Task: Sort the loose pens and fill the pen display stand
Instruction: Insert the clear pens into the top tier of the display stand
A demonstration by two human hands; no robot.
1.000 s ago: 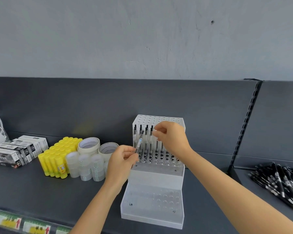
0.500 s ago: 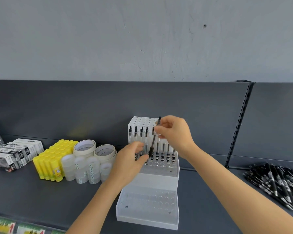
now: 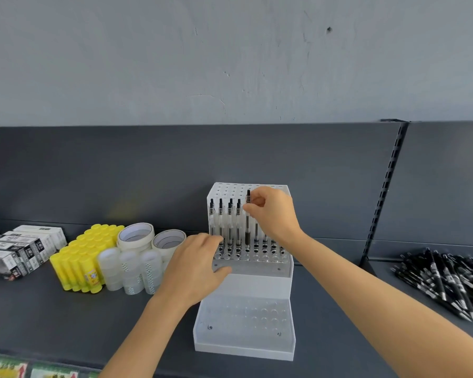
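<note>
Clear-barrelled pen with black clicker (image 3: 247,230), tilted half a second ago, now stands upright in a middle-tier hole of the white stepped plastic display stand (image 3: 246,286). Right hand (image 3: 274,214) grip pinches its top; left hand (image 3: 194,266) rests loose-fingered on the tier, holding nothing (steadying, probably). Another slot nearly filled.

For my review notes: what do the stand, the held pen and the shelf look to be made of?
Stand: frosted white plastic, probably acrylic; holes show through its tiers. Pen: clear plastic barrel, with the dark refill visible inside. Shelf: likely painted metal, matte dark grey, with a slotted upright.
</note>
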